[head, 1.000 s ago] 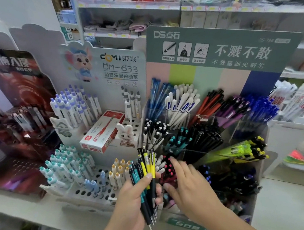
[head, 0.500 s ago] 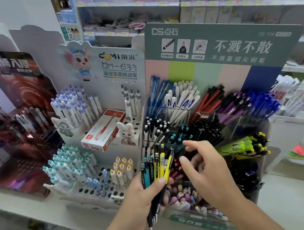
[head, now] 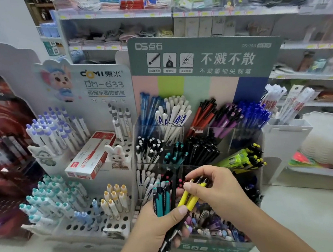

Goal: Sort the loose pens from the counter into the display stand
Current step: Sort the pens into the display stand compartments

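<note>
My left hand [head: 161, 226] grips a bundle of pens [head: 162, 201], teal and black ones, tips pointing down, in front of the clear display stand [head: 244, 138]. My right hand [head: 218, 190] pinches the yellow pens [head: 191, 198] at the right side of that bundle, their black tops pointing up and to the right. The stand's compartments hold blue, white, red, purple, black, teal and yellow-green pens [head: 244, 159], sorted by colour.
A white peg stand [head: 93, 224] with pastel pens and a red-and-white pen box [head: 91, 155] sits to the left. A dark red display [head: 4, 157] stands at far left, white bins [head: 284, 134] at right. Store shelves run behind. The white counter [head: 312, 213] lies at lower right.
My right hand came back from the stand's compartments to the bundle and took hold of the yellow pens. The bundle now sits lower and more to the right.
</note>
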